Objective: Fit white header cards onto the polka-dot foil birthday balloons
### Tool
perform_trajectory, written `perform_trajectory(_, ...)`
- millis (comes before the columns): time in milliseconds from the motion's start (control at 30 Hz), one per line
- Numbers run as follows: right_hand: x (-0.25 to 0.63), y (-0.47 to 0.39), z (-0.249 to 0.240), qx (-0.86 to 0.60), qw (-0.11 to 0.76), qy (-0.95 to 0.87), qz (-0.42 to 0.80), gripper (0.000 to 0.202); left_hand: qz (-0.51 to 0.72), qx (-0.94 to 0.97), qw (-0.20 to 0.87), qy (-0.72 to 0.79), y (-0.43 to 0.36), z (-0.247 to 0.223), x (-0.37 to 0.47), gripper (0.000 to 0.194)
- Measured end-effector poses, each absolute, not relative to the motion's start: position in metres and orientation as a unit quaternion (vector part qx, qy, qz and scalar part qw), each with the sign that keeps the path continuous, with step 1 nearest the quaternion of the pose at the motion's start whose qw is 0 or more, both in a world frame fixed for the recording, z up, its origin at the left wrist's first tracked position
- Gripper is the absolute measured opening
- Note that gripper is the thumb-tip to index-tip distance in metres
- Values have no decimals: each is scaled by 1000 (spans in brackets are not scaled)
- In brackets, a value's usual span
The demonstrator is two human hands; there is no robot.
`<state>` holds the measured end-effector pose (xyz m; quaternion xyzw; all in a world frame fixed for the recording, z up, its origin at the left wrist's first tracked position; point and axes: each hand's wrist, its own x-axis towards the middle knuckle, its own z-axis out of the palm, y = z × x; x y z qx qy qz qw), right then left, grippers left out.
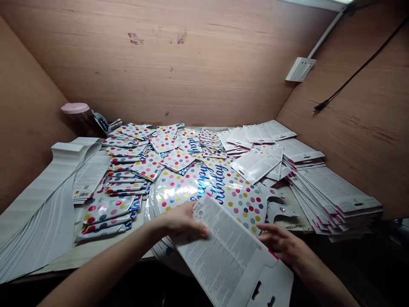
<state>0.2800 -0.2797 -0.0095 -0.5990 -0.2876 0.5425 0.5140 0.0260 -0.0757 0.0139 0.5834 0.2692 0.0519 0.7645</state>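
A flat white printed cardboard package (230, 251) is tilted in front of me, with dense small text and dark hang-hole cutouts at its lower end. My left hand (187, 221) grips its upper left edge, thumb on the printed face. At the package's right edge is my right hand (286, 247), its fingers bent and apart; whether they touch the package, I cannot tell. Underneath lies a stack of round foil balloons (204, 183), white with coloured dots and blue "happy birthday" lettering.
Folded dotted foil balloons (124, 183) are piled on the left. Further left lie long white paper strips (47, 204). More printed packages (332, 187) are stacked on the right. A pink-lidded container (76, 111) stands in the back left corner. Wooden panels (179, 64) enclose the table.
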Motion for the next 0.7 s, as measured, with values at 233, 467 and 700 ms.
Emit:
perform_trajectory(233, 275, -184, 1, -516, 513, -273, 629, 60, 139, 693, 623, 334, 4, 16, 44, 56)
perform_trajectory(467, 324, -94, -26, -750, 434, -318, 385, 55, 297, 716, 407, 482, 43, 21, -72, 42)
perform_trajectory(700, 312, -50, -37, -855, 283, -417, 124, 67, 257, 653, 111, 704, 70, 16, -219, 30)
